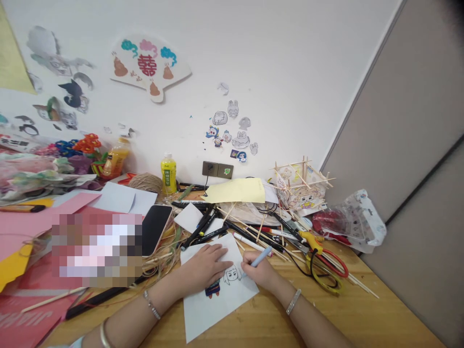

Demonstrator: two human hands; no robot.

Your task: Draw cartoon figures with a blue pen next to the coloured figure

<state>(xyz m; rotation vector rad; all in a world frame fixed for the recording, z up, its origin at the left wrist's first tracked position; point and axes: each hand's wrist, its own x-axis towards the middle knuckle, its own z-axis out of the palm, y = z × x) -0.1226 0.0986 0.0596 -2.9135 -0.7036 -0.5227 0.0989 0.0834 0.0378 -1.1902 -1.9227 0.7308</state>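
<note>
A white sheet of paper [221, 304] with a small cartoon figure [232, 274] drawn on it lies on the wooden table [326, 314]. My left hand [205, 266] lies flat on the sheet with its fingers stretched out, pressing it down. To the right, my right hand [259, 273] is closed round a light blue pen [261, 257], its tip down at the figure's head. A coloured patch of the drawing [212, 289] shows just below my left hand. Both wrists wear bracelets.
Black markers [203, 227], thin wooden sticks [253, 227] and scissors with red and yellow handles [326, 266] lie behind the sheet. A phone [155, 227] and raffia sit to the left, pink paper [25, 222] further left. Bottles [168, 174], a stick lantern [302, 186] and a plastic bag [351, 222] line the wall.
</note>
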